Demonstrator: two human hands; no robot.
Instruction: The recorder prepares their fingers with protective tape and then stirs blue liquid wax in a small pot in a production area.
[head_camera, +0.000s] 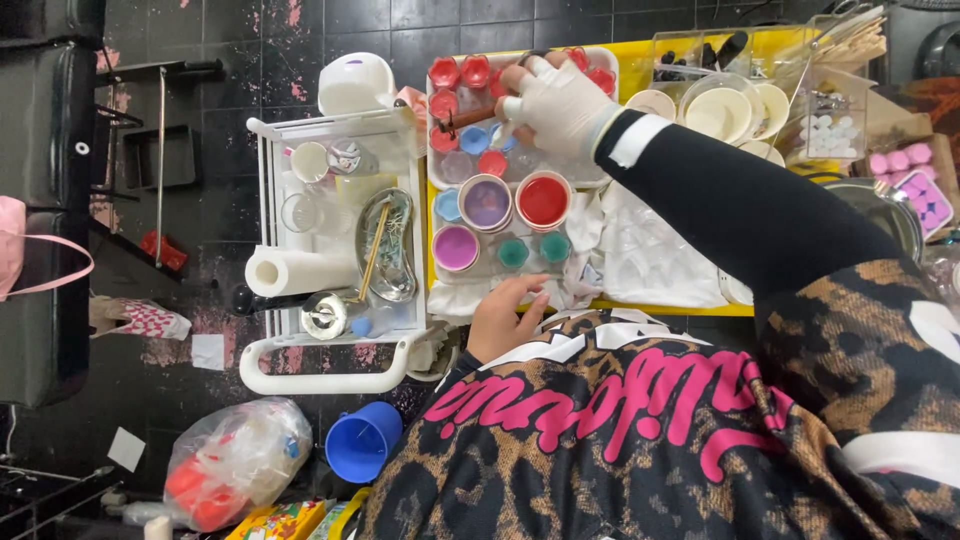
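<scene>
The gloved right hand (556, 100) pinches a brush (470, 118) above the red jar (543, 201), beside which the empty left hand (503, 315) could topple jars.

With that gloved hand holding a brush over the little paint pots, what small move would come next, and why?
Probably dip the brush into a red pot: the gloved hand holds its tip just over the small pots, while the bare hand rests at the tray's near edge.

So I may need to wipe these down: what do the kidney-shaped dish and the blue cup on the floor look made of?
The kidney-shaped dish looks like polished metal, probably steel: silvery with mirror-like reflections. The blue cup looks like plastic: uniform matte colour, thin wall.
</scene>
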